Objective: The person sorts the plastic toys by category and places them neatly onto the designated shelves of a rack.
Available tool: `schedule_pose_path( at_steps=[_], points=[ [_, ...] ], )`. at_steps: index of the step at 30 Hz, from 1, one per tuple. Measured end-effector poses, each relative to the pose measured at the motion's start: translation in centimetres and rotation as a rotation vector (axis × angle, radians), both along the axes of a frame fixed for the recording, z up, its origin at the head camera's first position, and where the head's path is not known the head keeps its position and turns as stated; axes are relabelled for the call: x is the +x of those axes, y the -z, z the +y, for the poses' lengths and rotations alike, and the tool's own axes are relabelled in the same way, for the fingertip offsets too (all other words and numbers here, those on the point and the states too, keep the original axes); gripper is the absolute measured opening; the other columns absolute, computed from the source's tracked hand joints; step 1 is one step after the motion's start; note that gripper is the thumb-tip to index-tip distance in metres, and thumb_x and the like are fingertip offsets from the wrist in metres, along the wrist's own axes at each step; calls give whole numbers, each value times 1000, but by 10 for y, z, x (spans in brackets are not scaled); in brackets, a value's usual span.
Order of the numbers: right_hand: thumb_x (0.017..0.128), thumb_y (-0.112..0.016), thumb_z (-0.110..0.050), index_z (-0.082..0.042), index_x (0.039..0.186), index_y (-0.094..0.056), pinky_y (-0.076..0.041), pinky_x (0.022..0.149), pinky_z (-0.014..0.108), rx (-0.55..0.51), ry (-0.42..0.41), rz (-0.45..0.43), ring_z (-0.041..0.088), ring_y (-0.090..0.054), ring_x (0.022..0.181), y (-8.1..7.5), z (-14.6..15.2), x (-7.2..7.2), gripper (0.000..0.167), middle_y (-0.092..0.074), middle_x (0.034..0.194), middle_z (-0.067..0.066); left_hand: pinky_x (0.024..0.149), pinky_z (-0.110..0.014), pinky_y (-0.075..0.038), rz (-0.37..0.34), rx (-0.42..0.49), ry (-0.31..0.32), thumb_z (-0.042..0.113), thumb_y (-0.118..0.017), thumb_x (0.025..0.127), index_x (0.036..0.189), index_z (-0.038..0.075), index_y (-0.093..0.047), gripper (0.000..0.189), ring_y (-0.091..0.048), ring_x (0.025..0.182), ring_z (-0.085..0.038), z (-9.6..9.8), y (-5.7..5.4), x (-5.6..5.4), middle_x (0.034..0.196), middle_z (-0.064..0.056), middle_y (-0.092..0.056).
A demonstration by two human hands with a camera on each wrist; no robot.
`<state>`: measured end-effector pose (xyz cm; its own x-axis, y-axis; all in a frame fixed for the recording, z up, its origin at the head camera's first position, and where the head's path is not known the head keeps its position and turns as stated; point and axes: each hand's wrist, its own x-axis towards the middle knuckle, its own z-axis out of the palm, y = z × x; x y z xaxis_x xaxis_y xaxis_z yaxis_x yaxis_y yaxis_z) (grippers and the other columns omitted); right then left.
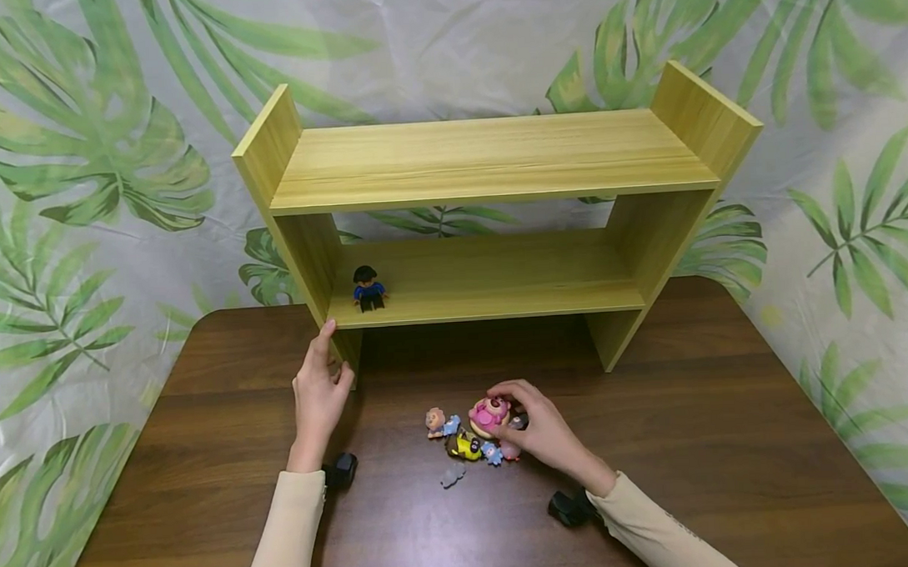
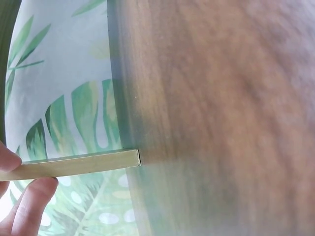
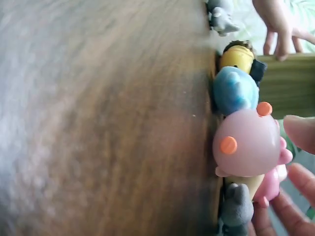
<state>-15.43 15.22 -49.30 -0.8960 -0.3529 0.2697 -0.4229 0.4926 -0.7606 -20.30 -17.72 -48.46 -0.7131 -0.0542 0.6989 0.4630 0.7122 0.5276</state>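
A wooden shelf (image 1: 492,303) stands on the table. My left hand (image 1: 323,392) grips the front edge of its left side panel (image 2: 93,161), fingers on both faces of the board. My right hand (image 1: 537,426) holds a pink bear figure (image 1: 491,416), fingers at its top and thumb at its lower side. Around it lie a yellow-and-brown figure (image 1: 463,446), small blue figures (image 1: 492,454), a lion-like figure (image 1: 435,422) and a grey figure (image 1: 452,475). In the right wrist view a pale pink figure with orange knobs (image 3: 248,145) partly covers the bear.
A toy figure (image 1: 367,288) in a blue top and black hat sits at the left of the middle shelf board. The dark brown table (image 1: 700,442) has rounded back corners. Behind it hangs a leaf-patterned cloth (image 1: 453,50). Black cameras (image 1: 570,509) are worn at both wrists.
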Motion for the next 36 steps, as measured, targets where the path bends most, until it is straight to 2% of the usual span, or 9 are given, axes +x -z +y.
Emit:
schedule_pose_path(
  at_steps=[6,17,30,36],
  points=[
    [71,-85,-17,-10,115,-63,-44,88,42,74,49,-37,21,-53,105,3,-5,1,49,-56,114,3,53,-40,-47,-5,-3,1,-15,-58,78,145,30,-33,85,-61,72,-33,0,0,0,122,-16,-54],
    [69,-87,-20,-11,112,-59,-42,81,40,174,71,-46,23,-48,98,-2,-13,-1,53,-55,107,5,53,-40,-48,-2,-5,0,-15,-58,77,145,30,-34,85,-63,75,-33,0,-1,-1,121,-16,-55],
    [70,-83,-11,-11,112,-62,-43,82,40,140,52,-15,21,-53,97,-1,-13,-2,47,-60,107,2,53,-41,-47,-9,-8,3,-15,-58,78,145,29,-33,84,-62,74,-33,-1,-1,0,123,-17,-54],
    [72,-82,-9,-10,119,-58,-48,84,43,96,3,-35,22,-56,98,-11,-12,-1,52,-60,112,5,53,-39,-47,-9,-9,2,-15,-59,78,145,28,-34,83,-60,73,-30,-1,-1,1,122,-17,-55]
  ],
)
